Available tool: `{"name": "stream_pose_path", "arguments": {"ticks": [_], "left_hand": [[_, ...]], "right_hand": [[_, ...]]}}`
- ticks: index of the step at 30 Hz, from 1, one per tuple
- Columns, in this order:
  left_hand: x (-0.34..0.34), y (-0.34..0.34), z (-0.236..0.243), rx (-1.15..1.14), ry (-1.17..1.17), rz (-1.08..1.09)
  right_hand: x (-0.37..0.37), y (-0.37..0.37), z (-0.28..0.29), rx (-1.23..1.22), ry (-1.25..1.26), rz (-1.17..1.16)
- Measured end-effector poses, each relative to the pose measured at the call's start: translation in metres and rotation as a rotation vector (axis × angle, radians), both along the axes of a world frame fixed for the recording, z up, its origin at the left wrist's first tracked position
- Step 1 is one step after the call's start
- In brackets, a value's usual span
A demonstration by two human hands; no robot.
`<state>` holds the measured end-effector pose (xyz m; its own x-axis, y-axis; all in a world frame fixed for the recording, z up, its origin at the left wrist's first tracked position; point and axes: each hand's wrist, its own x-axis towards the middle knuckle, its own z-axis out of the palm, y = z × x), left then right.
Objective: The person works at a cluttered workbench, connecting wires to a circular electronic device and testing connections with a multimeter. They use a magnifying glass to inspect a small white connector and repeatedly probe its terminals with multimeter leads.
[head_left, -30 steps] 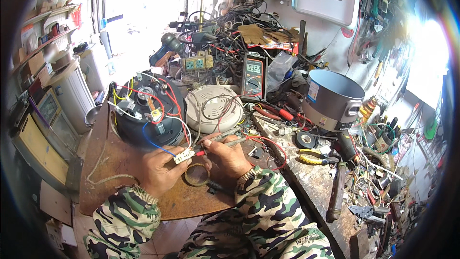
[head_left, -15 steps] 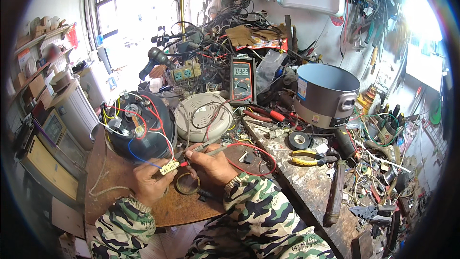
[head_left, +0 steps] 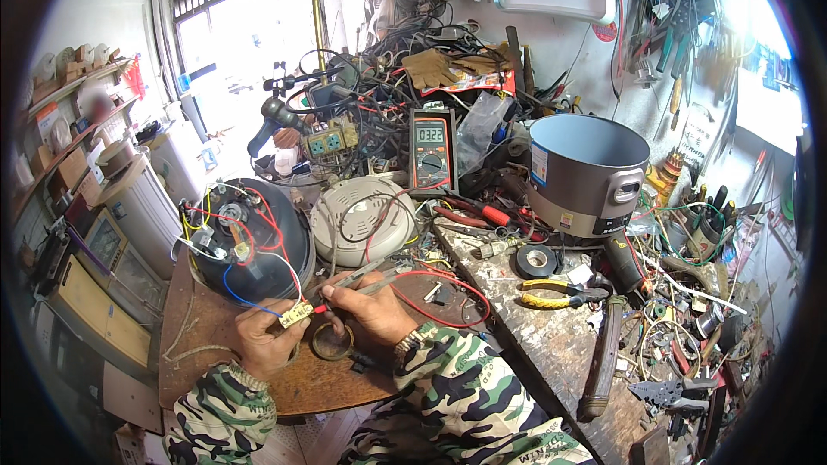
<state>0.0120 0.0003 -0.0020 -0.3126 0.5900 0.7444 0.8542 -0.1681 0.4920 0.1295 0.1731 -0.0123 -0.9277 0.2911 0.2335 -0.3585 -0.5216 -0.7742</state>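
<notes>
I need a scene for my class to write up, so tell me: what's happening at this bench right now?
A person in camouflage sleeves sits at a cluttered workbench. The left hand holds a small circuit board wired to an upturned round black appliance. The right hand presses test probes toward the board. A multimeter with a lit display stands behind, and a grey metal pot sits to the right.

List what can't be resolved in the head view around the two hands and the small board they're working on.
- small circuit board: too small to read its parts; the left hand covers its lower edge.
- probe tips: the right hand hides the contact point, so touching or apart cannot be told.
- ring on the round table: partly hidden under the right hand.
- multimeter: dial position too small.
</notes>
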Motion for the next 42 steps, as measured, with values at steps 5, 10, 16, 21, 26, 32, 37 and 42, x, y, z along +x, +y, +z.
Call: {"name": "stream_pose_path", "arguments": {"ticks": [5,10,16,21,26,32,37,42], "left_hand": [[0.003,0.001,0.005,-0.01,0.016,-0.001],[0.001,0.0,0.0,0.008,-0.021,-0.032],[0.001,0.0,-0.001,0.001,0.007,-0.02],[0.0,0.002,0.0,0.0,-0.006,-0.006],[0.006,0.0,0.009,-0.048,0.006,0.047],[0.004,0.004,0.008,-0.056,0.09,0.099],[0.0,0.001,0.0,-0.005,-0.048,0.011],[-0.002,-0.001,-0.005,0.021,-0.038,0.01]], "right_hand": [[0.0,0.001,0.001,0.005,-0.004,0.0],[0.002,0.0,0.002,0.023,-0.013,-0.001],[-0.001,0.001,-0.003,0.018,0.024,0.009],[0.0,0.005,-0.001,0.029,0.02,0.025],[-0.002,-0.001,0.003,-0.002,-0.009,-0.02],[0.003,0.001,0.005,0.058,-0.122,-0.11],[0.005,-0.008,0.013,-0.046,-0.054,-0.121],[0.006,-0.008,0.015,-0.006,-0.069,-0.121]]}}
